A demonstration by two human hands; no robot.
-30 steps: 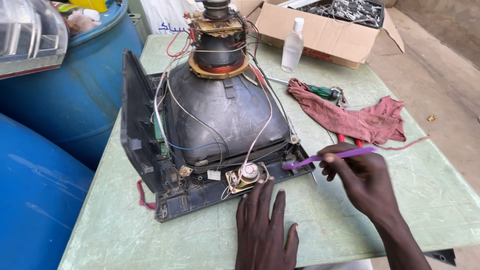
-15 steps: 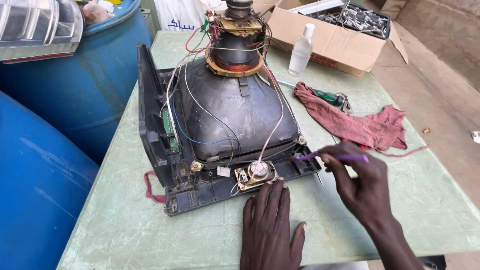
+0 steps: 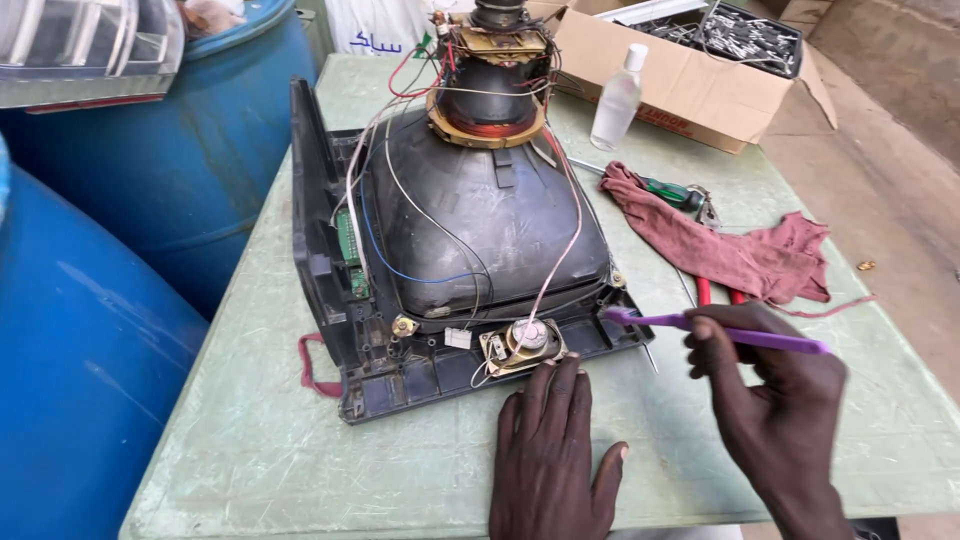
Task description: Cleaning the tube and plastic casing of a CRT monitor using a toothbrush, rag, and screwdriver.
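Note:
An opened old television (image 3: 470,230) lies face down on the green table (image 3: 250,460), its dark picture tube, copper coil and loose wires exposed. A small round speaker (image 3: 527,340) sits in the black front frame near me. My left hand (image 3: 550,460) rests flat on the table, fingertips touching the frame just below the speaker. My right hand (image 3: 775,400) grips a purple toothbrush (image 3: 720,333), its head at the frame's right corner.
A red rag (image 3: 720,240) lies on the right over a green-handled screwdriver (image 3: 670,192) and red-handled pliers. A clear bottle (image 3: 617,97) and a cardboard box (image 3: 690,75) of parts stand at the back. Blue barrels (image 3: 130,260) crowd the table's left side.
The view has drawn closer to the television. My right hand has brought the toothbrush head down to the frame's right corner. My left hand stays flat below the speaker.

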